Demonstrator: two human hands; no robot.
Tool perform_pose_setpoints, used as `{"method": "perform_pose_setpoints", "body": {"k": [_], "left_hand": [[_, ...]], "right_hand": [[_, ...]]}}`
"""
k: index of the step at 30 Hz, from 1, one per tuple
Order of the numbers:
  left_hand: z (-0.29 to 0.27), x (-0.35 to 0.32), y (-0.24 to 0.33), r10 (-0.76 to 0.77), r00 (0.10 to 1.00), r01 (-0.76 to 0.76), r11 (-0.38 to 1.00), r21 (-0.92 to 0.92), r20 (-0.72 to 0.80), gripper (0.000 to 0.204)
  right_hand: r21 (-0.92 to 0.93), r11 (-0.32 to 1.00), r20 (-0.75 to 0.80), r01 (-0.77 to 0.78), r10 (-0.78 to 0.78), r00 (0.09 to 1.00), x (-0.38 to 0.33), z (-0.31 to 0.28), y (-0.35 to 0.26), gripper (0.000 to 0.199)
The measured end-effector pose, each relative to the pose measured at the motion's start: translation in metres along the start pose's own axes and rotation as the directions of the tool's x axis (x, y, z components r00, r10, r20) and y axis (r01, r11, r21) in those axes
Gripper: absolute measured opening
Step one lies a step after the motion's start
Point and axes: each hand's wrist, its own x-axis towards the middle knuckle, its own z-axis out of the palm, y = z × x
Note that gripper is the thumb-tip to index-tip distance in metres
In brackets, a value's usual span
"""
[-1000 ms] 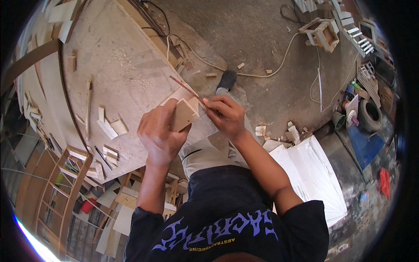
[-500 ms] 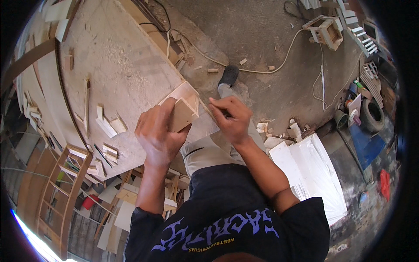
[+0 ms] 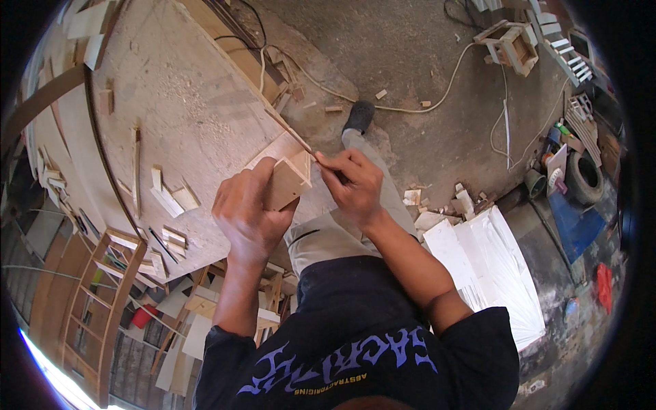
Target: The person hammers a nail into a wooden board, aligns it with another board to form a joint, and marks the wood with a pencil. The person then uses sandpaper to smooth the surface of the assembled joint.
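At the corner of the workbench, my left hand (image 3: 244,201) is closed round a small wooden box-like piece (image 3: 287,184) made of pale boards, one face tilted up. My right hand (image 3: 350,179) is closed just beside it. Pinched between the thumb and fingers is a thin dark stick-like tool (image 3: 288,128), which points away to the upper left past the wooden piece; its exact kind is not clear. The fingers of my left hand partly hide the piece's left side.
Offcuts (image 3: 167,197) and sawdust lie on the workbench (image 3: 205,102). A slatted wooden frame (image 3: 102,294) leans at the left. On the floor are a cable (image 3: 437,113), a wooden stool-like frame (image 3: 509,48), a white wrapped sheet (image 3: 488,273) and a tyre (image 3: 585,179).
My right hand has moved slightly left and up towards the wooden piece. The thin dark tool now shows clearly, reaching past the piece. My left hand holds nearly the same place.
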Motion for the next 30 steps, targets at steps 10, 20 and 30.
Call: {"method": "perform_pose_setpoints", "body": {"k": [10, 20, 30], "left_hand": [[0.000, 0.001, -0.003, 0.023, 1.000, -0.023, 1.000, -0.001, 0.000, 0.059], [-0.001, 0.003, -0.003, 0.012, 1.000, -0.011, 1.000, -0.027, 0.010, 0.061], [-0.002, 0.005, 0.000, -0.001, 1.000, 0.002, 0.998, -0.070, 0.021, 0.056]], "right_hand": [[0.006, 1.000, -0.032, 0.009, -0.009, 0.999, 0.004, 0.004, -0.004, 0.021], [0.005, 1.000, -0.022, 0.009, -0.009, 1.000, -0.006, -0.002, 0.000, 0.020], [-0.011, 1.000, -0.023, 0.006, -0.007, 1.000, -0.010, -0.004, 0.001, 0.019]]}}
